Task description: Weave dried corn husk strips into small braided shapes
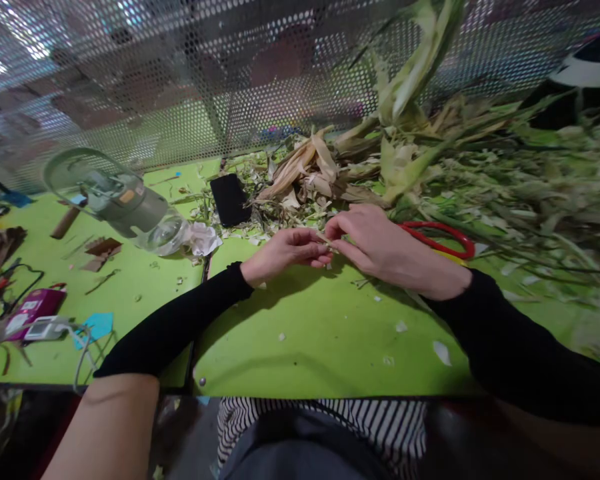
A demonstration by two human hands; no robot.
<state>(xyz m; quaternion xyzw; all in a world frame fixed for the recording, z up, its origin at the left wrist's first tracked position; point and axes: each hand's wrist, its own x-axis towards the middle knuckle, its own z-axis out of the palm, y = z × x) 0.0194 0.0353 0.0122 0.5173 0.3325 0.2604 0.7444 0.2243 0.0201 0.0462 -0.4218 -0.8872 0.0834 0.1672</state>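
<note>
My left hand (297, 248) and my right hand (370, 240) meet over the green table (330, 347). Between their fingertips is a small pale strip of dried plant (326, 241), pinched by both hands; its exact kind is too small to make out. Just behind my hands lies a heap of dried corn husks (300, 170) and shredded bits. Scissors with a red handle (445, 233) rest beside my right wrist, partly covered by plant scraps. Small pale flakes are scattered on the tabletop in front of my hands.
A black phone (230, 200) lies left of the husks. A clear bottle with a grey-green lid (130, 203) leans beside crumpled tissue (203, 239). Far left are a purple box (37, 310) and cables. A perforated metal panel (260, 73) stands behind; green leaves (520, 180) cover the right.
</note>
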